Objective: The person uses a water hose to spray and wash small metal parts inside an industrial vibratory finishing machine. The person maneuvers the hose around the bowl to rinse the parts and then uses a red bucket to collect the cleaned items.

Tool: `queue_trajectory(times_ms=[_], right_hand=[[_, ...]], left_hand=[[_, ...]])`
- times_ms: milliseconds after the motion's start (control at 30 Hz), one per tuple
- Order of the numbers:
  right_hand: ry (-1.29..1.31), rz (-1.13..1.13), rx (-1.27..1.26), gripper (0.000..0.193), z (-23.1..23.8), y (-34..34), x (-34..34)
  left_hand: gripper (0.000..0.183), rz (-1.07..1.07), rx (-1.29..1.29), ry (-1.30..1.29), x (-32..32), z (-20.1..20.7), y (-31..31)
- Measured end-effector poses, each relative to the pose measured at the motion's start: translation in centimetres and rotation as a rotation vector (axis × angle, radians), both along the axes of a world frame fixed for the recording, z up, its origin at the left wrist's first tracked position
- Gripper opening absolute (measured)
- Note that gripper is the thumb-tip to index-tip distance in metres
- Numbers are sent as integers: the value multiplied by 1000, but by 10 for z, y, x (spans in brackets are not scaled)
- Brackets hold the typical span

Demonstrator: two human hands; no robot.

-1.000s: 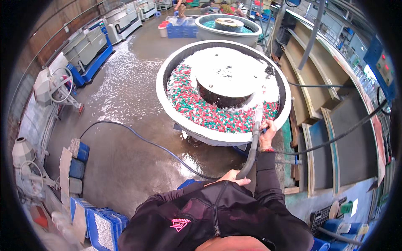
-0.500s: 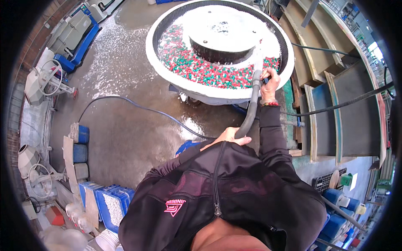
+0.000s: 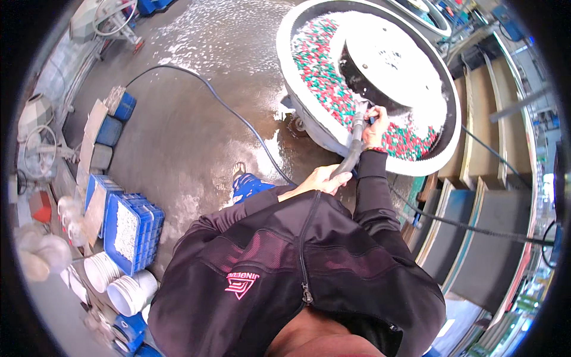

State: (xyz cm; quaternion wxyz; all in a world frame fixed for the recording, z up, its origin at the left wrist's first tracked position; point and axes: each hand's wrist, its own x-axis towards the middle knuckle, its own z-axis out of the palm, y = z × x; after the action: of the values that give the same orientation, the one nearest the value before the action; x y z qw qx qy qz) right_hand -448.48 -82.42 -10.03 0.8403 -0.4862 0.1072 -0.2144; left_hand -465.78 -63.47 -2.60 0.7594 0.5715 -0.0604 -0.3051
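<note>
As the left grip [image 3: 323, 178] clasps the gray hose [image 3: 352, 156], the right grip [image 3: 376, 127] pinches its end, slanting over the upper-right tub [image 3: 410, 168]

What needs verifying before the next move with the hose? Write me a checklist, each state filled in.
1. Left hand gripping the hose: ok, wrapped around its lower part.
2. Right hand at the hose's front end: ok; its exact grip is unclear.
3. Hose end over the tub: ok, it reaches past the rim.
4. Dry floor: not ok, it shines wet.
5. Cord clear of the foot: ok, they lie apart.
6. Tub bottom sound: cannot tell, red, green and white pieces cover it.
</note>
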Motion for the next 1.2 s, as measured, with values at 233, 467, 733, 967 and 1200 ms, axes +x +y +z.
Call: queue_trajectory(times_ms=[233, 467, 733, 967, 1200], right_hand=[[-155, 51, -388, 27, 50, 131, 73], [-75, -12, -460, 30, 91, 207, 119], [8, -142, -507, 30, 81, 258, 151], [-36, -178, -785, 29, 72, 271, 181], [-119, -214, -763, 30, 107, 269, 169]], left_hand=[[27, 78, 178, -207, 59, -9, 106], [29, 6, 1, -33, 118, 17, 198], [24, -71, -3, -91, 173, 26, 282], [23, -85, 20, -147, 195, 15, 296], [25, -126, -60, -64, 190, 26, 295]])
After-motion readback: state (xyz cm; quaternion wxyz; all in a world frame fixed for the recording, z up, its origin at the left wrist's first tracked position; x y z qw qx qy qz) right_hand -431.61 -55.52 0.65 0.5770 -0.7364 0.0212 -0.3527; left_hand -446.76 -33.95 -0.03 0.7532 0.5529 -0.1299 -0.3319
